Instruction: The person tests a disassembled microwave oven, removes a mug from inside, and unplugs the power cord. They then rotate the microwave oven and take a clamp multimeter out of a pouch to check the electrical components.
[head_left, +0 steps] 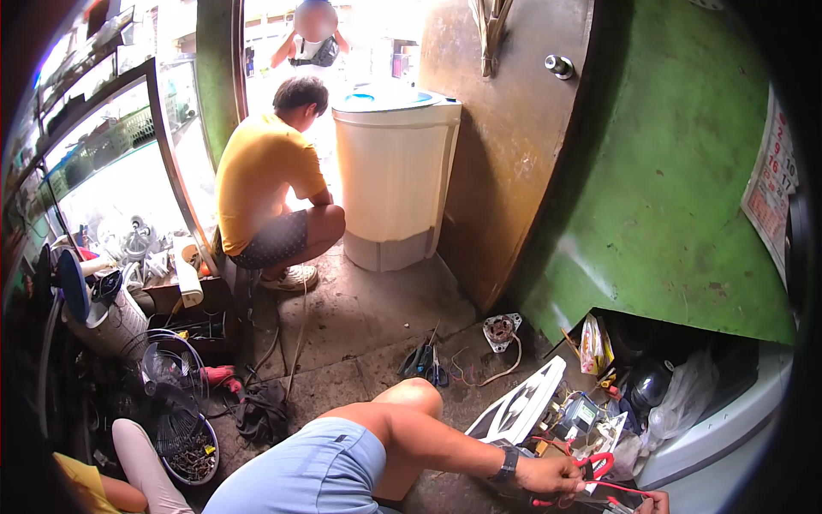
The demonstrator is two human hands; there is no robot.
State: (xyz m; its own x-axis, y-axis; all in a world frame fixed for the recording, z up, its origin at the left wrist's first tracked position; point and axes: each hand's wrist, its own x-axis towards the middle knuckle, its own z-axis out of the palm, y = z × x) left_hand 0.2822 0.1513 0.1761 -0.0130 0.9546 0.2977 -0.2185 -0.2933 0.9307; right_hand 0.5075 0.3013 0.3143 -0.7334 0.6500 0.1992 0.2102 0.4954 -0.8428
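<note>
My left hand, with a dark watch on its wrist, is closed around red-handled pliers at the lower right. A red wire runs from there to my right hand, whose fingers are pinched on it at the bottom edge, partly cut off by the frame. Just above my left hand lie a grey boxed part and loose wires. A white plastic panel leans beside them.
A person in a yellow shirt squats by a white washing tub. Another person stands outside. Pliers and a motor lie on the floor. A basin of small parts stands left. A yellow sleeve shows lower left.
</note>
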